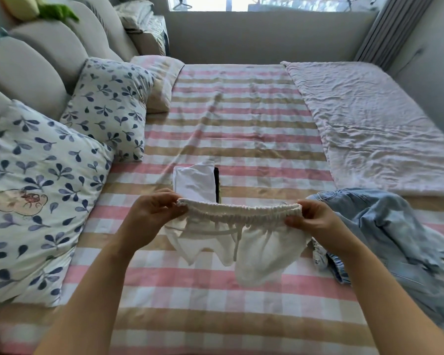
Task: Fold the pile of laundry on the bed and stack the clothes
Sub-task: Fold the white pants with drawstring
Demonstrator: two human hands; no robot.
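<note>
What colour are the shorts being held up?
White shorts, clearest in the head view.

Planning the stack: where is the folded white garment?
In the head view, the folded white garment lies mid-bed, just beyond the white shorts, left of the denim pile.

Arms outstretched, left hand (153, 213) and right hand (314, 221) each pinch the white shorts (263, 254).

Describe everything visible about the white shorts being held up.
The white shorts look like soft cotton, with a gathered elastic waistband and a drawstring dangling at the front. They are unfolded and held over the checked sheet, with the waistband stretched level between the left hand and the right hand, each pinching one end. The legs hang loose and rumpled; whether they touch the sheet is unclear.
</note>
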